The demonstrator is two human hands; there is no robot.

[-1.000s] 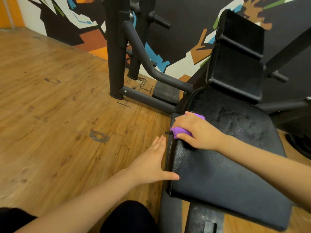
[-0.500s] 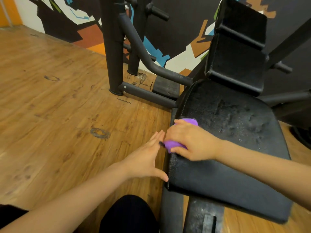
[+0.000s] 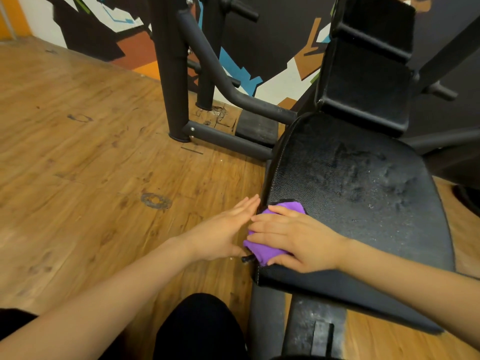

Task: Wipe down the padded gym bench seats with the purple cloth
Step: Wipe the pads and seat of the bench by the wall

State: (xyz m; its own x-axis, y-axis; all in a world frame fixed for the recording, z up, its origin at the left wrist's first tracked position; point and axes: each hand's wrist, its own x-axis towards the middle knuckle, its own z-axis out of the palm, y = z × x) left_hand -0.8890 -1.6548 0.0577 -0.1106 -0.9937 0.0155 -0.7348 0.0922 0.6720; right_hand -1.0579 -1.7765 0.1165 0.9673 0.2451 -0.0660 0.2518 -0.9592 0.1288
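At the front left corner of the padded seat [image 3: 350,193], a right hand [image 3: 298,237] presses a soft, light purple cloth [image 3: 262,249] under nearly flat fingers, best held bunched beneath the palm, while the left hand [image 3: 223,232], fingers straight, rests against the seat's edge.

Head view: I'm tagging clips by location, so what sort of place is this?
Most likely a gym: a black padded bench seat on a black steel machine frame, wood-look plank floor, bold painted mural wall.
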